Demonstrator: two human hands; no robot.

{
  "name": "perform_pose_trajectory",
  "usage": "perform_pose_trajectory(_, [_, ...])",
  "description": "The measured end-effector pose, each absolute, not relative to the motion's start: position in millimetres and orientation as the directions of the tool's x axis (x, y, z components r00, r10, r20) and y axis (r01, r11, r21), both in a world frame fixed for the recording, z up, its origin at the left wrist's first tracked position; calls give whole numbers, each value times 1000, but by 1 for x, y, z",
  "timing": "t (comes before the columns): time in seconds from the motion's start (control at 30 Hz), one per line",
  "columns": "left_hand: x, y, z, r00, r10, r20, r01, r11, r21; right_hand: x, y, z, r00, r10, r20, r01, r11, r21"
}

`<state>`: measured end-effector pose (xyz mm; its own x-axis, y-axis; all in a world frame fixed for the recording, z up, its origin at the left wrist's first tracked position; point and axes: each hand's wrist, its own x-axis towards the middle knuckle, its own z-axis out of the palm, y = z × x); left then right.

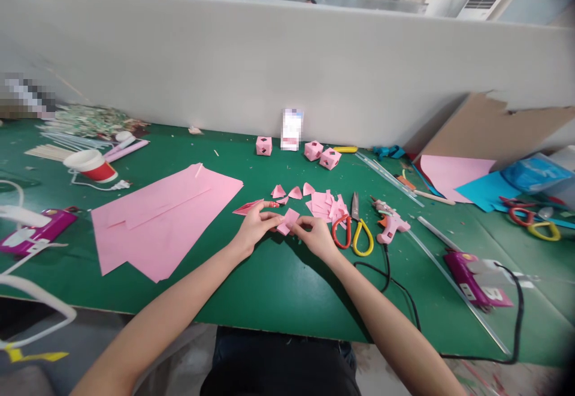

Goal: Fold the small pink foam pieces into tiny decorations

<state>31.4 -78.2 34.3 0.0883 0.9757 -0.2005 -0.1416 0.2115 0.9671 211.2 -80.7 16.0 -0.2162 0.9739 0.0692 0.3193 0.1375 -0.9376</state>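
Observation:
Between my two hands is a small square of pink paper (288, 221), pinched at its edges. My left hand (257, 226) is closed on its left side, and my right hand (312, 232) grips the right side. Just behind the fingers stand several small folded pink paper pieces (295, 193). A flat pink folded paper (247, 207) lies beside my left hand. Close to my right hand are a pile of pink paper pieces (321, 206) and scissors (354, 228) with one red and one yellow handle. A pink glue gun (392, 221) rests further right.
Large pink sheets (166, 222) cover the left of the green table (260, 297). Three pink paper cubes (264, 146) and a phone (291, 129) are at the back. A paper cup (92, 166) stands left. Purple power strips (476, 279) and a black cord (406, 294) lie at the sides.

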Motion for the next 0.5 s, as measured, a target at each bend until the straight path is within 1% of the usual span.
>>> perform_pose_trajectory(0.2, [26, -75, 33, 104, 971, -215, -118, 227, 967, 210, -83, 17, -271, 962, 40, 350, 137, -926])
perform_pose_trajectory(0.37, [28, -75, 31, 108, 968, -228, -159, 243, 957, 208, -83, 15, -256, 962, 93, 334, 179, -925])
perform_pose_trajectory(0.5, [29, -76, 32, 117, 966, -232, -177, 250, 952, 208, -84, 15, -252, 962, 104, 359, 193, -913])
